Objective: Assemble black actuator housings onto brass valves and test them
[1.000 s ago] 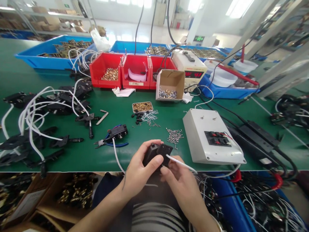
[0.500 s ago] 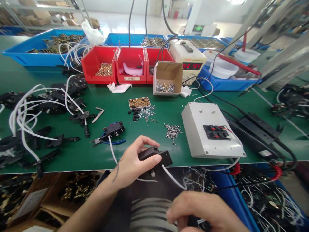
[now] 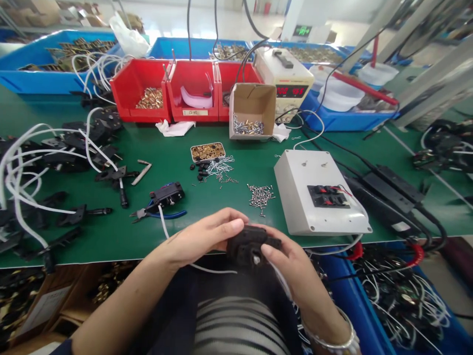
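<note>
Between both hands, just over the table's front edge, is a black plastic housing point(image 3: 242, 249) with a metal stud and a white cable. My left hand point(image 3: 210, 234) grips its left side, thumb on top. My right hand point(image 3: 290, 259) holds its right end, with the thumb on the near face. To the left on the table lie blue-handled pliers point(image 3: 173, 215), with a similar black housing point(image 3: 168, 193) resting across them. A pile of small screws point(image 3: 260, 196) lies beyond my hands. The undersides of my fingers are hidden behind the housing.
A grey box with switches point(image 3: 321, 192) stands at the right. Behind are a small tray of brass parts point(image 3: 208, 152), a cardboard box point(image 3: 252, 111), red bins point(image 3: 140, 91) and a power supply point(image 3: 284, 79). Black cabled assemblies point(image 3: 70, 158) crowd the left.
My right hand has come up from below and now grips the housing's right end. The housing has been turned, its metal stud now facing me. My left hand still holds it.
</note>
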Available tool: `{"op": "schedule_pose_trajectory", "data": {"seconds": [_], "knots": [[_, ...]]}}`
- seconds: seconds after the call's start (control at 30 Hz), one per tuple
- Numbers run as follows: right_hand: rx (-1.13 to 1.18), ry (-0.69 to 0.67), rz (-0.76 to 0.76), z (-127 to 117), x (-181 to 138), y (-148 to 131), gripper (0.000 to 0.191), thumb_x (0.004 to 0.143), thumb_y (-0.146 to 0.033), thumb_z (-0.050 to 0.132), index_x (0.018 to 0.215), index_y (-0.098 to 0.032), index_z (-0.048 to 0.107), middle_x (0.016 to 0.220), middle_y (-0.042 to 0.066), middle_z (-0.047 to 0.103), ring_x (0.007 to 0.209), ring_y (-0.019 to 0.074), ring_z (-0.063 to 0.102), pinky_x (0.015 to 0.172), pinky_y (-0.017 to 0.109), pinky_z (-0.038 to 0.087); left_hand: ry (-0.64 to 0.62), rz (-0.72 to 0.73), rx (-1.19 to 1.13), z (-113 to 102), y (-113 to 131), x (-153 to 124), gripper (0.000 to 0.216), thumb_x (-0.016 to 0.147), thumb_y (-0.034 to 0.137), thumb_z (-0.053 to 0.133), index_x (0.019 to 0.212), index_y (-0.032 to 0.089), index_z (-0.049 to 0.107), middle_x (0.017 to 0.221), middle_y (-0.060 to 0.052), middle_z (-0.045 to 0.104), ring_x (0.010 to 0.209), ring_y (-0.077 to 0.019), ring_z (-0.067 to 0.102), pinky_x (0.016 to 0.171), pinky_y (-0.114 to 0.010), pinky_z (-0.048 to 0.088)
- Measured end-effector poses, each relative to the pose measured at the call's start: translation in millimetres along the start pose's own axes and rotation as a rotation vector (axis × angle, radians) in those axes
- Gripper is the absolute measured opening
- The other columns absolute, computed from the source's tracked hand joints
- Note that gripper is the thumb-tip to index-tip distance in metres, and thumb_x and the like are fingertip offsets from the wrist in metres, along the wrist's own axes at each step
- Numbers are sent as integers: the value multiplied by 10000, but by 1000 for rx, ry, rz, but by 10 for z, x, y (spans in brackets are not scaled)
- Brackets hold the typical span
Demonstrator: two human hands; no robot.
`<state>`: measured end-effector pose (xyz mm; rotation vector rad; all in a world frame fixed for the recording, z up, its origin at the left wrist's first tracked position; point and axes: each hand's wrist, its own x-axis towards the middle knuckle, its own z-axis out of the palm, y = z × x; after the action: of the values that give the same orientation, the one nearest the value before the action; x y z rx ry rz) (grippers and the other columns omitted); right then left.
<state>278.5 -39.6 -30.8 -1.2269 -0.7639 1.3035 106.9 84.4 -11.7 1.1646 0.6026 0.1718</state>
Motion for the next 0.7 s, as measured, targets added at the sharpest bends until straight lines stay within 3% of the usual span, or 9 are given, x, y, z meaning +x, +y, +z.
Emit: {"op": "schedule_pose_trajectory", "data": {"seconds": [0.1,0.17,0.3,0.4,0.53,0.63,0.7], "knots": [[148,179,-6,5,3,17,302,870,-361,802,1112,-226,680,1051,38,658,861,167,637,671,195,583,206,131,-21,135,-111,-26,457,894,486,636,1242,224,498,1257,-70,564,1064,-184,618,948,-342,504],[174,246,-48,33,-4,46,339,862,-364,828,1123,-243,647,1088,37,641,937,190,633,709,220,595,292,197,21,251,-155,-46,491,875,416,680,1282,239,472,1234,-63,581,1029,-171,635,916,-318,525],[135,73,-25,56,-62,102,415,900,-348,806,1250,-279,595,1242,49,584,1152,238,569,850,272,585,361,254,159,336,-165,-74,316,921,385,614,1193,230,575,938,-15,640,818,-148,640,763,-283,546],[140,-92,46,15,-113,128,432,920,-350,780,1294,-240,591,1252,75,576,1147,254,575,810,268,590,295,266,261,259,-164,-76,254,930,379,607,1142,241,623,939,-5,650,793,-130,618,728,-251,516],[234,-171,154,-54,-181,188,760,884,-367,798,1495,-258,359,1308,100,542,996,243,647,699,282,602,52,189,115,148,-199,5,291,912,412,626,1126,214,610,946,-11,641,748,-127,632,675,-246,525],[214,-59,174,-79,-248,227,821,865,-377,792,1515,-282,300,1339,93,519,948,231,652,650,262,586,-81,157,144,114,-212,158,339,925,435,598,1172,203,580,959,-21,650,758,-141,646,683,-268,541],[187,72,182,-77,-301,225,713,888,-386,740,1473,-259,354,1219,84,590,879,215,648,591,231,552,14,218,381,121,-206,299,296,956,397,556,1170,194,581,994,-32,661,837,-152,648,752,-281,540]]}}
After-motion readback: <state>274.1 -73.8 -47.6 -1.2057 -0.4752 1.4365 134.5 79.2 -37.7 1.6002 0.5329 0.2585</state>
